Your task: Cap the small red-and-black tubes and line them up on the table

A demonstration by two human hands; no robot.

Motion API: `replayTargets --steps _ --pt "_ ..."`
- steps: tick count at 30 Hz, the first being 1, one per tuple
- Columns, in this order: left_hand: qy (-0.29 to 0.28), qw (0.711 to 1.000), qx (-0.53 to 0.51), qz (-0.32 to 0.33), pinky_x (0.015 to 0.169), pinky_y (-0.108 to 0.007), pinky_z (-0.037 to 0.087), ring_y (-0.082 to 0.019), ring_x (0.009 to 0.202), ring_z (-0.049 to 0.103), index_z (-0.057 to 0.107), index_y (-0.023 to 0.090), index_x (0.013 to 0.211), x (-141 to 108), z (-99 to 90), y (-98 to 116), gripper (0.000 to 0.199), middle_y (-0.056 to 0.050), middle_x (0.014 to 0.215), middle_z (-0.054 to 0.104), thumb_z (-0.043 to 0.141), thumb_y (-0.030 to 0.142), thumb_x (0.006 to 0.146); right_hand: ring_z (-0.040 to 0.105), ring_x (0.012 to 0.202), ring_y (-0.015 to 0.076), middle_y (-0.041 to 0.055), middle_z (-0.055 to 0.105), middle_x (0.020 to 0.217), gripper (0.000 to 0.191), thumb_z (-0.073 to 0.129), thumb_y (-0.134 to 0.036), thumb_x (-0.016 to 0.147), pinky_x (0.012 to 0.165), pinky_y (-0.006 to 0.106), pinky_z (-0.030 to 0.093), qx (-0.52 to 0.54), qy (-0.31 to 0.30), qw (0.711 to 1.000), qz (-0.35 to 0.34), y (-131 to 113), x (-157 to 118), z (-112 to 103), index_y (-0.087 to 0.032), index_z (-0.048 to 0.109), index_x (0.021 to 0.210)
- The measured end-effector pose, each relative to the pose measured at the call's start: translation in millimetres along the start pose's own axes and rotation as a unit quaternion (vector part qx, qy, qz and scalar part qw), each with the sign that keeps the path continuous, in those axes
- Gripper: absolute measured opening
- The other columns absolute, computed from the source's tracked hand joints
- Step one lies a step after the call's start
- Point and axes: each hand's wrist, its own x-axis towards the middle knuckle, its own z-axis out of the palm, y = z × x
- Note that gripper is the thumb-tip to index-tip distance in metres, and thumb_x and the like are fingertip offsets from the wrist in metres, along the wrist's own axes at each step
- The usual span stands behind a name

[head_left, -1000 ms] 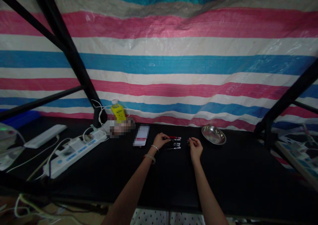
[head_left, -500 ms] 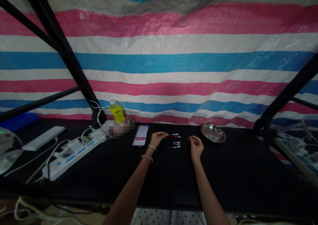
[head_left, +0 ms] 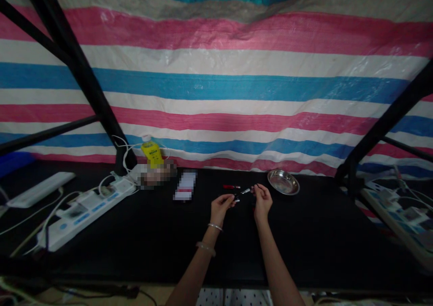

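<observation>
Left hand (head_left: 221,207): the grip is nearly closed, with thumb and forefinger pinched on a slim silver-and-dark pen-like item (head_left: 244,192). The item is held above or at the table (head_left: 318,243); the exact clearance cannot be determined. Its near end is covered by the left fingertips.

Right hand (head_left: 263,203): the grip is drawn together at the fingertips. A small dark part (head_left: 255,186) appears between them, too small to identify.

Alignment: the long axis of the pen-like item runs obliquely, rising away from the left fingertips toward the right fingertips. Its bright silver end faces the right hand and lies just beside that grip; whether the two touch cannot be determined. The left hand is the holding side, and the right hand is nearest to the free end. The right fingertips sit slightly farther from the person than the left.

Adjacent items: a red pen-like item (head_left: 231,187) lies on the table just beyond the left hand, its long axis running roughly left to right. A short silver piece shows beside the left fingertips, partly hidden. A round metal dish (head_left: 283,182) rests beyond and to the right of the right hand. A phone (head_left: 185,186) lies to the left of the left hand, well apart from it.
</observation>
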Motion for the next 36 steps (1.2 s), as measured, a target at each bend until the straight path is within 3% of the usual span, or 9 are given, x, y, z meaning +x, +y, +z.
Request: replayTargets --steps 10,17,25,31,36 --pt "0.006 1.0 -0.014 -0.021 0.057 -0.022 0.052 -0.011 0.057 0.062 0.07 0.009 0.075 1.5 -4.0 -0.6 0.037 -0.004 0.065 0.068 0.083 0.032 0.049 0.062 0.062 0.0155 0.0039 0.066 0.07 0.04 0.071 -0.042 0.064 0.061 0.028 0.049 -0.018 0.013 1.0 -0.023 -6.1 -9.1 5.3 -0.014 0.06 0.091" --pt "-0.003 0.998 -0.054 -0.036 0.06 -0.021 0.052 -0.01 0.058 0.062 0.07 0.009 0.075 -1.5 -4.1 1.5 0.036 -0.004 0.068 0.067 0.083 0.03 0.049 0.061 0.065 0.015 0.0045 0.064 0.075 0.037 0.069 -0.043 0.067 0.064 0.029 0.05 -0.046 -0.012 0.997 -0.062 -4.6 -26.2 15.3 -0.015 0.059 0.088" --pt "-0.036 0.996 -0.054 -0.057 0.06 -0.02 0.05 -0.01 0.06 0.062 0.07 0.009 0.075 -3.7 -6.5 4.2 0.033 -0.003 0.068 0.067 0.083 0.029 0.052 0.062 0.063 0.0145 0.0047 0.065 0.074 0.037 0.069 -0.043 0.068 0.061 0.027 0.049 -0.029 0.049 0.997 -0.061 -7.4 -23.0 12.0 -0.014 0.06 0.09" --pt "-0.03 0.997 -0.043 -0.054 0.06 -0.021 0.051 -0.01 0.06 0.062 0.069 0.01 0.075 -3.7 -6.5 1.9 0.033 -0.003 0.068 0.067 0.083 0.029 0.052 0.062 0.063 0.0158 0.0057 0.066 0.076 0.041 0.067 -0.046 0.068 0.059 0.028 0.049 -0.033 0.07 0.995 -0.055 -6.5 -18.4 8.9 -0.015 0.058 0.092" --pt "-0.026 0.998 -0.031 -0.047 0.058 -0.022 0.051 -0.011 0.059 0.063 0.069 0.009 0.074 -2.4 -6.7 0.2 0.034 -0.003 0.066 0.067 0.083 0.031 0.051 0.062 0.063 0.016 0.0059 0.066 0.075 0.04 0.069 -0.046 0.066 0.059 0.028 0.05 -0.034 0.037 0.998 -0.035 -6.5 -20.8 10.9 -0.015 0.059 0.089"
